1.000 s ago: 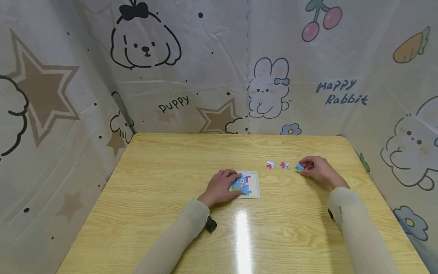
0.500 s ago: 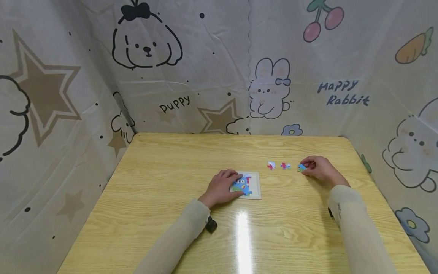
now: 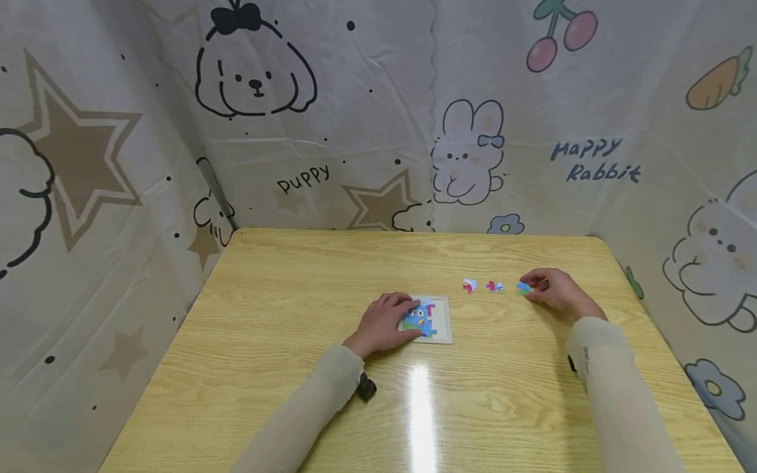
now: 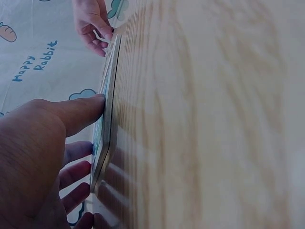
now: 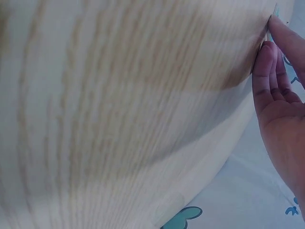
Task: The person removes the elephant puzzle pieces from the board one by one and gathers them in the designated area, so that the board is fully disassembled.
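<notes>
In the head view my left hand [image 3: 386, 324] rests on the left part of a small light jigsaw tray [image 3: 443, 322]. A blue cartoon figure of joined puzzle pieces [image 3: 421, 318] fills part of it. The left wrist view shows the thumb pressing on top of the tray's edge [image 4: 110, 109], with the other fingers spread along it. Farther right, my right hand [image 3: 558, 291] pinches a blue-green puzzle piece [image 3: 523, 288] between thumb and fingertips, low at the tabletop. From the right wrist only a thin sliver of that piece shows by the fingertips.
Two loose pieces lie between tray and right hand: a pink-white puzzle piece [image 3: 470, 286] and a red-blue puzzle piece [image 3: 494, 287]. The wooden table [image 3: 284, 289] meets a printed curtain [image 3: 367, 118] at its back and sides. A light reflection crosses the near tabletop.
The right hand's fingers have shifted slightly on the blue-green piece, which has turned a little at the tabletop. My left hand stays on the tray; the whole head view has drifted slightly.
</notes>
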`<action>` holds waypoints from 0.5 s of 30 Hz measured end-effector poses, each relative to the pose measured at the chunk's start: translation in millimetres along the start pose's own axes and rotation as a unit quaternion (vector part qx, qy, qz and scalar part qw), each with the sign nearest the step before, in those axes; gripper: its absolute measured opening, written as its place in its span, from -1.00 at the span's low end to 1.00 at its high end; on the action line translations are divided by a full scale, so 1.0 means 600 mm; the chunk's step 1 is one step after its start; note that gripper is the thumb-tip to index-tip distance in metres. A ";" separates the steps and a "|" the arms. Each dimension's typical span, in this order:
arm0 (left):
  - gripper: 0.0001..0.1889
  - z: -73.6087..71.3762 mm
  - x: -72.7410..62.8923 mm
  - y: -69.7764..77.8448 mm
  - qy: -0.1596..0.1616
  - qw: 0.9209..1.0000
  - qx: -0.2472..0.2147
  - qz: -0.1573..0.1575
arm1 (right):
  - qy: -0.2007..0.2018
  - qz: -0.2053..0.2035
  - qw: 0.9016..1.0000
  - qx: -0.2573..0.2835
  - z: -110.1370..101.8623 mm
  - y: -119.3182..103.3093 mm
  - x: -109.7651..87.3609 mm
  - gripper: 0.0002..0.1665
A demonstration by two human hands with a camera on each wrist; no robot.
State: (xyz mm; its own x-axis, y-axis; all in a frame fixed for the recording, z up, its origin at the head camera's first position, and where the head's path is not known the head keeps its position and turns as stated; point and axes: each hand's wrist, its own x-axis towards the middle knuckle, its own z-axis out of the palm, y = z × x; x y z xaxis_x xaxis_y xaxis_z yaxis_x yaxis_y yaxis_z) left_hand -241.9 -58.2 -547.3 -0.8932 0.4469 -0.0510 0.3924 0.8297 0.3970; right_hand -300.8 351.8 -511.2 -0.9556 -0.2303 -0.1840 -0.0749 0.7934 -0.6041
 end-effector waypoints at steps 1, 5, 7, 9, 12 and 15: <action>-0.29 0.000 0.000 0.000 -0.001 1.000 -0.001 -0.001 | 0.000 0.000 1.000 -0.002 0.000 -0.001 0.000 -0.55; -0.28 -0.001 0.000 0.001 -0.001 1.000 -0.002 0.000 | 0.002 -0.003 1.000 -0.009 -0.001 -0.001 0.001 -0.55; -0.28 0.000 0.001 0.001 0.000 1.000 -0.002 0.001 | 0.003 -0.006 1.000 -0.012 -0.001 0.000 0.002 -0.55; -0.28 0.001 0.002 -0.001 0.001 1.000 0.001 0.001 | 0.005 -0.009 1.000 -0.013 -0.001 0.002 0.002 -0.56; -0.28 0.003 0.004 -0.003 0.000 1.000 0.004 0.001 | 0.007 -0.008 1.000 -0.012 0.001 0.005 0.003 -0.57; -0.28 0.005 0.004 -0.006 0.000 1.000 0.003 0.002 | 0.007 -0.007 1.000 -0.013 0.003 0.008 0.004 -0.57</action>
State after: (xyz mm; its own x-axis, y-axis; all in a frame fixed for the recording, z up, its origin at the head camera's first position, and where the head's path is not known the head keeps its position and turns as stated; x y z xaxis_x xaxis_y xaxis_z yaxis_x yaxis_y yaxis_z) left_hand -245.1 -58.9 -551.6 -0.8918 0.4498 -0.0492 0.3972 0.8303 0.3909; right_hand -302.9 354.0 -515.7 -0.9584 -0.2328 -0.1649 -0.0944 0.8043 -0.5867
